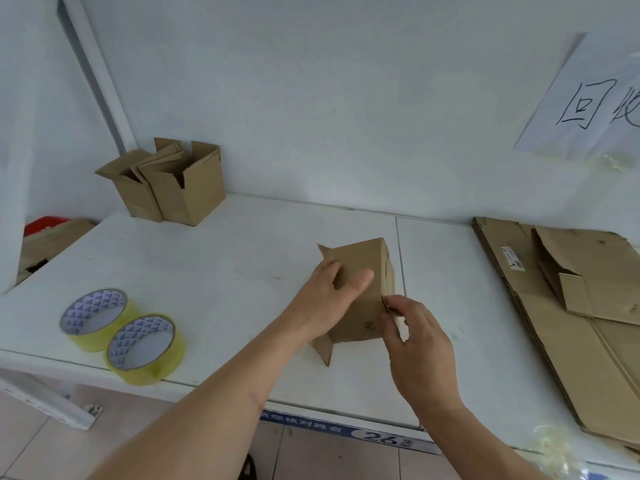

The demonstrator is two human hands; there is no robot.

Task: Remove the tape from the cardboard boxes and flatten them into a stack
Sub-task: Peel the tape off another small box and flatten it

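Head view: near the worktop's front edge, left hand [330, 299] grips the box [360, 289] while right hand [415, 344] pinches at its side seam, apparently starting tape removal; peeling comes next.

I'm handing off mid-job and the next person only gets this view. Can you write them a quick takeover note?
Left hand: holds the small box in the middle of the table, fingers curled over its top face.
Right hand: pinches at the box's right edge, apparently picking at the tape; the tape itself is too faint to confirm.
Done: flattened cardboard lies stacked at the table's right end.
Left: this box is not yet flat; two open boxes stand at the back left.
Two tape rolls sit at the front left, untouched.
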